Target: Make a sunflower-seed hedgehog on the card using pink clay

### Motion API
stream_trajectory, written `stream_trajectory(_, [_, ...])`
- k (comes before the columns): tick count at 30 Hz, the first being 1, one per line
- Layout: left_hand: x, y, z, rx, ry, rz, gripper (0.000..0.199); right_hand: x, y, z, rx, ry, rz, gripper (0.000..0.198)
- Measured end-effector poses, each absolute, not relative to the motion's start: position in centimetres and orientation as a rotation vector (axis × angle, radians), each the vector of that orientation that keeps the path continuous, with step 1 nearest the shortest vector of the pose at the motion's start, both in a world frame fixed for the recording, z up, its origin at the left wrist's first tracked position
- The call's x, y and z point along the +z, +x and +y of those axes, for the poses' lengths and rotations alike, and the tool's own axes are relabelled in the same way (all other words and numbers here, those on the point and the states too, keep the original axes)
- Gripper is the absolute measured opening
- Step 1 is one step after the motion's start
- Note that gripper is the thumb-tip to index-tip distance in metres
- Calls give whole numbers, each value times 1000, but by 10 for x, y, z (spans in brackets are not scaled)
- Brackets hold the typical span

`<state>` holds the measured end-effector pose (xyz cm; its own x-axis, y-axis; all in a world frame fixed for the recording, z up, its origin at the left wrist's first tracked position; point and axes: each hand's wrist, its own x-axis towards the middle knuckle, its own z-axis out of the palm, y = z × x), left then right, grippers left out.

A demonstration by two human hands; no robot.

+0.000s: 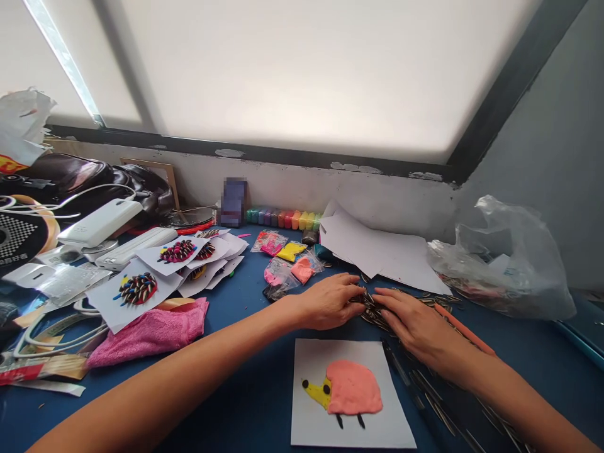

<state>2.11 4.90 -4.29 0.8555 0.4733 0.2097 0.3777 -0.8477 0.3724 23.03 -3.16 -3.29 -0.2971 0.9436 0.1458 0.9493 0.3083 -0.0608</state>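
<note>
A pile of striped sunflower seeds [374, 314] lies between my two hands. My left hand [333, 303] reaches in from the left, fingers bent a little and thumb apart, fingertips touching the seeds. From the other side my right hand [415, 321] rests against the pile with its fingers stretched out. Just below them is a white paper card [306, 428]. On it sits a hedgehog figure of soft clay, with a pink body [356, 387], a yellow snout [315, 393], black eye and nose dots, and two dark legs.
A black pen [395, 362] and an orange stick [465, 330] lie near my right arm among loose seeds. Clay packets [302, 269], white sheets [382, 242] and a plastic bag [514, 270] stand behind. Finished-looking seed cards [134, 292], a pink cloth [151, 336] and power banks [99, 223] crowd the left.
</note>
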Motion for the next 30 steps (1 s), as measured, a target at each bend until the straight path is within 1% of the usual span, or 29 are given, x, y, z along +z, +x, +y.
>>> stream_trajectory(2, [-41,12,43,561,2658,692,37,-30,235,-47,-89,-1785,-2352,41])
stream_trajectory(3, [-41,9,41,592,2639,715,34,-30,237,-54,-105,-1801,-2320,41])
stream_trajectory(6, [-41,6,36,527,2639,776,27,-34,242,-68,-124,-1840,-2247,37])
stream_trajectory(9, [-42,12,33,423,2664,741,30,-41,242,-73,-115,-1853,-2206,35])
stream_trajectory(11, [-43,16,31,443,2656,697,32,-43,240,-75,-121,-1848,-2177,34])
stream_trajectory(12, [-43,16,31,487,2644,699,31,-44,239,-77,-127,-1841,-2161,34])
stream_trajectory(15, [-40,11,30,589,2584,789,18,-43,236,-82,-129,-1813,-2129,30])
stream_trajectory(19, [-33,-6,26,406,2377,747,16,-44,235,-87,-86,-1807,-2126,19])
stream_trajectory(22, [-31,-16,22,293,2327,703,15,-48,237,-87,-110,-1831,-2098,22])
stream_trajectory(30, [-34,-17,24,201,2344,689,6,-48,230,-86,-135,-1759,-2132,24])
